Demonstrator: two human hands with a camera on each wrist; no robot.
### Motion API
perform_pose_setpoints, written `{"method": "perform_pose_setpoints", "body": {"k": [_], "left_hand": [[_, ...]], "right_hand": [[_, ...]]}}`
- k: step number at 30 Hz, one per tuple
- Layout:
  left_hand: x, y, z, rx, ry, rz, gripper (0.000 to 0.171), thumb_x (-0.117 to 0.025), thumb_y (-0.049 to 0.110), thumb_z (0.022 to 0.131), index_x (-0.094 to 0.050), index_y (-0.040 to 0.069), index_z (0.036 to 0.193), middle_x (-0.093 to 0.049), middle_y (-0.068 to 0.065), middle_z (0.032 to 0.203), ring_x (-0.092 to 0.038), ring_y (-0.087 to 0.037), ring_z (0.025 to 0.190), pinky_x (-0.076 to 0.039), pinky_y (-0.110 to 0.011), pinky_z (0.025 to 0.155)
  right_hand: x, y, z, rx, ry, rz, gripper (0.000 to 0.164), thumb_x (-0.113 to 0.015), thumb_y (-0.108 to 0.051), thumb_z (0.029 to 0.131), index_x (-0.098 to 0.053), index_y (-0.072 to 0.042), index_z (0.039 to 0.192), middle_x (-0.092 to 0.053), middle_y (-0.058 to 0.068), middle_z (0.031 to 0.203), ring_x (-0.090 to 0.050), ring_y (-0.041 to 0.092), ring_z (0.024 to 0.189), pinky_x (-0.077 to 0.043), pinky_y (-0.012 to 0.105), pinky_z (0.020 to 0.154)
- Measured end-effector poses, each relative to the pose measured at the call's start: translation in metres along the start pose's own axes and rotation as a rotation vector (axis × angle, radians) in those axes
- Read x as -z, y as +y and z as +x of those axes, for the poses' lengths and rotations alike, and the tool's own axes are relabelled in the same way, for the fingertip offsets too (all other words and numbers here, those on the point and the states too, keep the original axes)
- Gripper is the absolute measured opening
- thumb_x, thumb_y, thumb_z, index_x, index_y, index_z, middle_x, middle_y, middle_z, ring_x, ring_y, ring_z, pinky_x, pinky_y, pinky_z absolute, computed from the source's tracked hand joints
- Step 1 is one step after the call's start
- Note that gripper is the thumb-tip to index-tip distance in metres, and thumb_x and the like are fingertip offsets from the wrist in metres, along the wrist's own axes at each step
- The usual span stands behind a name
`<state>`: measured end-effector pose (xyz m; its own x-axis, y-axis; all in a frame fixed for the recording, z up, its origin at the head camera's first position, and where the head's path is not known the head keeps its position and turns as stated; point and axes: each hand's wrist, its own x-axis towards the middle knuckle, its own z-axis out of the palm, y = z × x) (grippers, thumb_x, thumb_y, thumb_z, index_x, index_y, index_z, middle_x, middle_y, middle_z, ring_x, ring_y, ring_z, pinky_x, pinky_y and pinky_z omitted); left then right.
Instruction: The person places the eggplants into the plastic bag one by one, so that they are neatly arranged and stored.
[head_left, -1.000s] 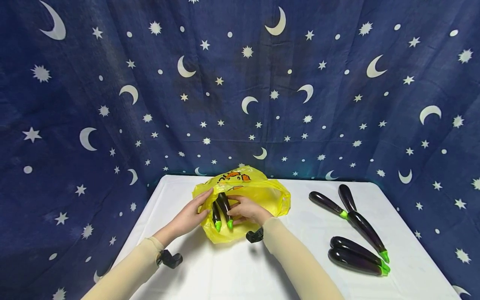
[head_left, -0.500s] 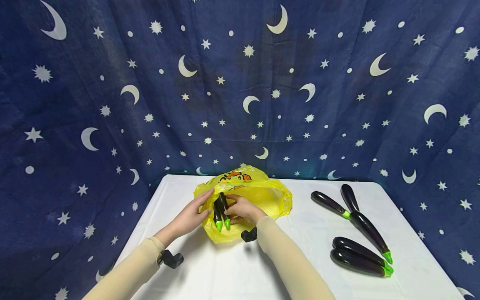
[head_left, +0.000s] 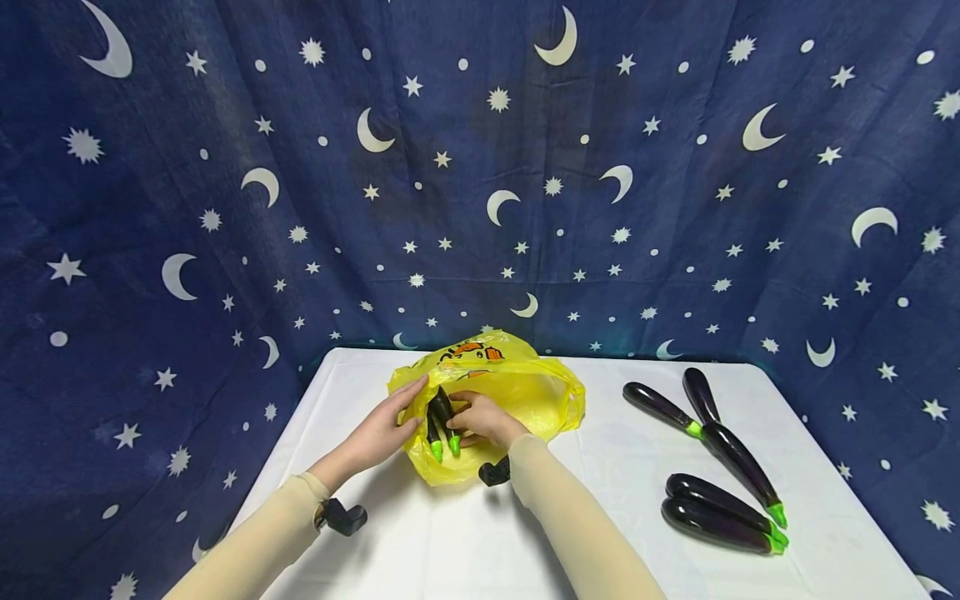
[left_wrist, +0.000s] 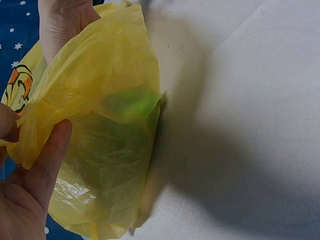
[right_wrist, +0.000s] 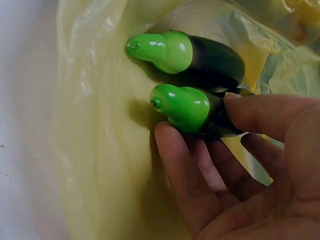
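Note:
A yellow plastic bag [head_left: 543,404] lies on its side with its mouth towards me. My left hand [head_left: 381,429] pinches the left edge of that mouth; in the left wrist view its thumb and fingers [left_wrist: 54,155] have the thin film between them. Inside the bag, my right hand [head_left: 483,418] holds a dark purple eggplant [head_left: 442,407] with a green cap. The right wrist view has the thumb on top of this eggplant [right_wrist: 192,110] and the fingers beneath. A second eggplant [right_wrist: 215,60] lies alongside it, on the bag's left side.
On the right of the white table [head_left: 600,508] lie several more eggplants. Two rest side by side, the nearer eggplant [head_left: 716,525] at the front; an eggplant [head_left: 660,404] and others meet behind them. A dark blue curtain [head_left: 450,167] with moons and stars hangs behind.
My right hand has shifted slightly left inside the bag, bringing the held eggplant close beside the other one. The left hand has kept its hold on the bag's edge.

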<state>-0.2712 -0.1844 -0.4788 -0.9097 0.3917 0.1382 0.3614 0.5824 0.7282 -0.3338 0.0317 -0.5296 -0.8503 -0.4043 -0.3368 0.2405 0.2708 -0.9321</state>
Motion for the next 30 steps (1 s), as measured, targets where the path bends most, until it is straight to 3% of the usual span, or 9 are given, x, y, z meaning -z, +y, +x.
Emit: {"method": "perform_pose_setpoints", "body": {"k": [10,20,30], "left_hand": [[-0.0001,0.0017,-0.0012,0.028,-0.005,0.008,0.069,-0.062,0.008,0.101,-0.031,0.016,0.163,-0.032,-0.008,0.165,-0.028,-0.03,0.151,-0.026,-0.051,0.12],[-0.0005,0.0029,-0.0022,0.01,0.008,0.02,0.07,-0.063,0.007,0.1,-0.031,0.014,0.162,-0.033,-0.011,0.164,-0.03,-0.032,0.15,-0.028,-0.052,0.12],[-0.0002,0.0028,-0.0024,0.033,0.006,0.016,0.07,-0.063,0.007,0.1,-0.032,0.015,0.162,-0.033,-0.009,0.164,-0.031,-0.031,0.15,-0.029,-0.051,0.119]], "right_hand": [[-0.0026,0.0003,-0.0023,0.02,0.004,-0.053,0.058,-0.073,-0.001,0.089,-0.054,-0.002,0.144,-0.065,0.015,0.112,-0.065,0.027,0.092,-0.062,0.045,0.079],[-0.0041,0.0016,-0.0034,0.043,0.002,-0.084,0.054,-0.072,-0.001,0.089,-0.057,-0.002,0.141,-0.066,0.013,0.105,-0.065,0.025,0.088,-0.061,0.045,0.08],[-0.0004,0.0017,-0.0067,0.062,-0.02,-0.066,0.058,-0.071,-0.001,0.089,-0.053,0.001,0.144,-0.067,0.014,0.107,-0.066,0.029,0.092,-0.061,0.046,0.082]]}}
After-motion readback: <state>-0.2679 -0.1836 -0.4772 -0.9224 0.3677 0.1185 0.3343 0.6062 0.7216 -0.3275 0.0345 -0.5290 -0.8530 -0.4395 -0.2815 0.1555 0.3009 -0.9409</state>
